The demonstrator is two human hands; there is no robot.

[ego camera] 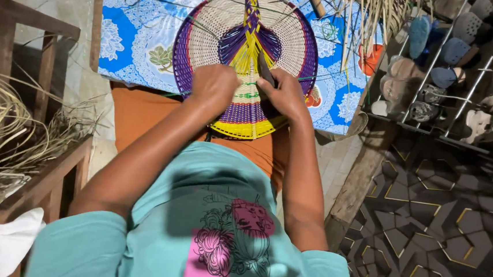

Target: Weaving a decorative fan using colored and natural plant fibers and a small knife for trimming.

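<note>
A round woven fan [288, 37] in cream, purple and yellow lies on a blue floral cloth [132, 38], its braided yellow and purple handle pointing away from me. My left hand [212, 87] presses down on the fan's near part, fingers curled against the weave. My right hand [286, 95] grips a dark narrow tool [264, 69], its tip set into the weave near the fan's middle. Both hands sit close together over the striped near edge of the fan.
Loose dried straw strips [5, 121] pile on a wooden frame at the left. A rack of shoes [448, 60] stands at the right over a dark patterned floor [443, 216]. More straw strips [376, 14] hang at the top.
</note>
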